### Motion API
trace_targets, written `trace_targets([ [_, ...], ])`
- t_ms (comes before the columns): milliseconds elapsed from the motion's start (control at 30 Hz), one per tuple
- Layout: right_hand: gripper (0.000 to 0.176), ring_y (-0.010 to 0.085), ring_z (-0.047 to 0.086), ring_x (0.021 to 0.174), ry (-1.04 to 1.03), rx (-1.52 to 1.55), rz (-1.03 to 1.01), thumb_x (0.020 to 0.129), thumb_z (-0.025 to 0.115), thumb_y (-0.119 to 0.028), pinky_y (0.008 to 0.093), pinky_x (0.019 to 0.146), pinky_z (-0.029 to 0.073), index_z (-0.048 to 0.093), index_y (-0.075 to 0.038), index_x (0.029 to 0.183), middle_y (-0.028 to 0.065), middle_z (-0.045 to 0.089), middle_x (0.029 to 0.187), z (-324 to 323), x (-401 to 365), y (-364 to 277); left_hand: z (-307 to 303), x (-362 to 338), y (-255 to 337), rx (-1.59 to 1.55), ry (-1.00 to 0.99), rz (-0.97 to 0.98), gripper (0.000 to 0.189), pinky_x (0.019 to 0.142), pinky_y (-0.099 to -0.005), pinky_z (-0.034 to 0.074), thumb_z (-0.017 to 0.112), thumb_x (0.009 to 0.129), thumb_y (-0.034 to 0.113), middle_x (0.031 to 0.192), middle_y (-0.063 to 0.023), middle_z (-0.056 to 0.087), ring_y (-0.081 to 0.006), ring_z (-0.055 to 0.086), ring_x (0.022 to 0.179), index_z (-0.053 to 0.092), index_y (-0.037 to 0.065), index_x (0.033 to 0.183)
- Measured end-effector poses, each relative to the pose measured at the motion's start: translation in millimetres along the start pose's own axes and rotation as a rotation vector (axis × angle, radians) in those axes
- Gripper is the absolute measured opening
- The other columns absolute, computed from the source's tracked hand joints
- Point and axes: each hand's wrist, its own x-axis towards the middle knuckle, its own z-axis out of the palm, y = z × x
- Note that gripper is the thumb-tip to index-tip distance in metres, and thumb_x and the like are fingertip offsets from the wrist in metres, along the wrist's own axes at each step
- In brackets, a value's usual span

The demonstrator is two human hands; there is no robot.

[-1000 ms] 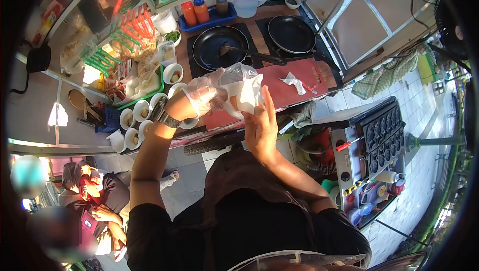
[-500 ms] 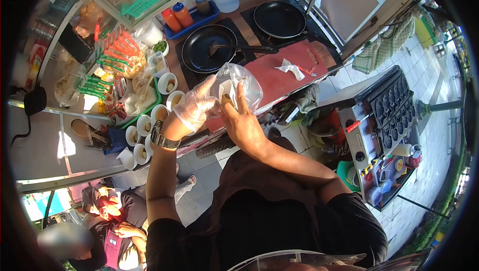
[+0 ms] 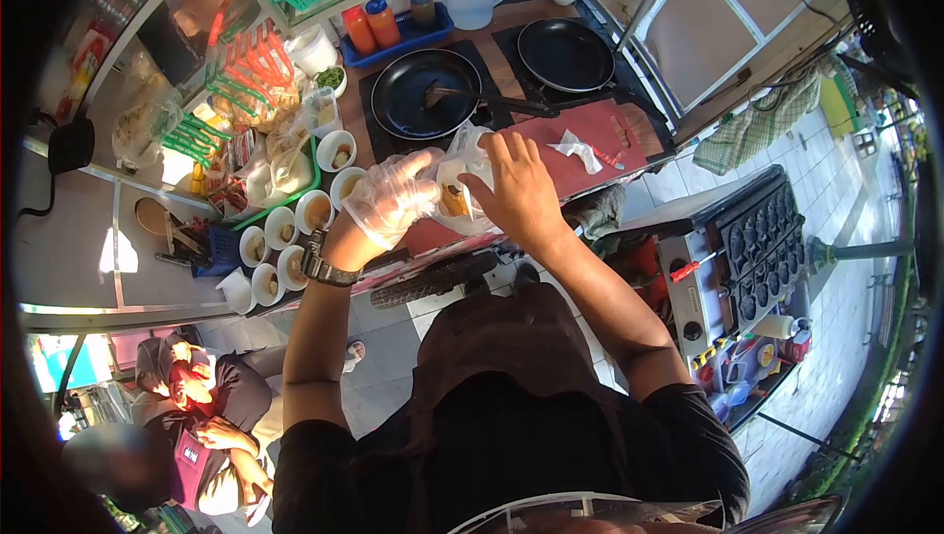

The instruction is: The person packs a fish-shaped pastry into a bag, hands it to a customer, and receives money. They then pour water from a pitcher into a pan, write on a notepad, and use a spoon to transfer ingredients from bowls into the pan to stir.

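Observation:
My left hand (image 3: 388, 202), in a clear plastic glove with a watch at the wrist, grips the left side of a clear plastic bag (image 3: 470, 148). Inside the bag's mouth is a white paper-like wrapper or box with yellow-brown food (image 3: 454, 200); its exact kind is hard to make out. My bare right hand (image 3: 521, 190) is on the bag's right side, thumb bent inward and fingers over the plastic. Just beyond the hands lies a red cutting board (image 3: 556, 126) with a crumpled white tissue (image 3: 578, 150) on it.
Two black frying pans (image 3: 426, 82) (image 3: 565, 54) sit on the stove, one with a spatula. Several white cups (image 3: 315, 211) line the left edge. Sauce bottles (image 3: 382, 23) stand in a blue tray. At right is a moulded griddle (image 3: 767, 239); people sit lower left.
My right hand has drawn away to the right from inside the bag and turned, its fingers now over the bag's right side. The bag's mouth is wider. My left hand stays at the bag.

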Motion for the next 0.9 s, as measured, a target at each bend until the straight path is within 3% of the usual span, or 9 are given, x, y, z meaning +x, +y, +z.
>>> trace_targets([
  [233,0.053,0.0415,0.066,0.1,-0.136,0.091,0.056,0.087,0.067,-0.002,0.0492,0.098,0.048,0.049,-0.001,0.138,0.0167,0.073,0.093,6.1,8.7,27.5,-8.0,-0.3,12.1,0.227,0.036,-0.013,0.02,0.077,-0.0434,0.054,0.078,0.082,0.009,0.126,-0.0072,0.068,-0.0322,0.067,0.096,0.068,0.012,0.099],
  [300,0.054,0.0341,0.068,0.098,-0.131,0.224,0.036,0.088,0.064,0.002,0.0456,0.096,0.049,0.049,-0.001,0.139,0.0157,0.073,0.096,-12.0,14.4,29.1,2.1,-2.9,9.3,0.082,0.072,-0.066,0.019,0.077,-0.0424,0.055,0.077,0.083,0.007,0.123,-0.0082,0.069,-0.0328,0.068,0.095,0.068,0.01,0.1],
  [400,0.051,0.0177,0.067,0.096,-0.203,0.899,0.287,0.091,0.061,0.001,0.035,0.09,0.048,0.048,-0.001,0.141,0.0095,0.07,0.092,-22.3,21.4,38.6,5.4,1.9,15.1,-0.154,0.142,-0.102,0.014,0.081,-0.0393,0.056,0.074,0.088,0.005,0.116,-0.0107,0.071,-0.0314,0.07,0.095,0.069,0.005,0.102],
  [500,0.049,0.0165,0.066,0.096,-0.246,1.096,0.362,0.094,0.061,0.001,0.0329,0.089,0.049,0.047,0.001,0.14,0.0107,0.069,0.096,-34.1,30.6,33.8,12.5,2.0,13.8,-0.256,0.204,-0.102,0.011,0.085,-0.0362,0.057,0.072,0.091,0.003,0.111,-0.0124,0.073,-0.0292,0.071,0.097,0.07,0.002,0.102],
  [633,0.049,0.0164,0.066,0.094,-0.345,0.979,0.272,0.094,0.064,0.0,0.0311,0.086,0.051,0.047,0.002,0.14,0.0109,0.067,0.097,-46.9,37.6,24.4,14.6,9.2,20.4,-0.299,0.221,-0.12,0.013,0.086,-0.0333,0.057,0.073,0.092,0.002,0.11,-0.0126,0.074,-0.0259,0.072,0.099,0.071,0.001,0.104],
  [667,0.052,0.0156,0.066,0.094,-0.37,0.961,0.279,0.093,0.067,-0.001,0.0313,0.085,0.052,0.047,0.001,0.141,0.0103,0.068,0.097,-52.0,39.3,20.1,17.0,11.3,28.4,-0.463,0.23,-0.257,0.01,0.091,-0.0321,0.057,0.071,0.093,-0.002,0.113,-0.0121,0.075,-0.0219,0.072,0.102,0.072,0.001,0.103],
  [767,0.055,0.0146,0.066,0.093,-0.423,0.837,0.173,0.091,0.07,-0.004,0.0315,0.085,0.052,0.048,-0.002,0.141,0.0096,0.07,0.097,-54.3,43.8,24.5,27.7,16.7,28.4,-0.622,0.323,-0.26,0.011,0.096,-0.0323,0.056,0.067,0.095,-0.005,0.121,-0.0126,0.073,-0.019,0.071,0.106,0.071,0.001,0.103],
  [833,0.066,0.0187,0.068,0.094,-0.446,0.683,0.084,0.085,0.078,-0.011,0.0335,0.087,0.052,0.047,-0.004,0.143,0.0117,0.071,0.097,-59.2,47.3,18.0,35.0,16.8,24.7,-0.937,0.331,-0.413,0.02,0.094,-0.0296,0.055,0.066,0.096,-0.005,0.123,-0.0101,0.072,-0.0161,0.069,0.107,0.069,0.005,0.113],
  [900,0.072,0.0278,0.072,0.1,-0.56,0.471,0.109,0.083,0.081,-0.014,0.0376,0.09,0.054,0.045,-0.003,0.144,0.0174,0.073,0.104,-67.5,51.3,-0.8,28.0,29.2,33.1,-0.92,0.35,-0.357,0.023,0.094,-0.0295,0.055,0.063,0.096,-0.007,0.124,-0.0088,0.07,-0.0145,0.069,0.106,0.065,0.004,0.116],
])
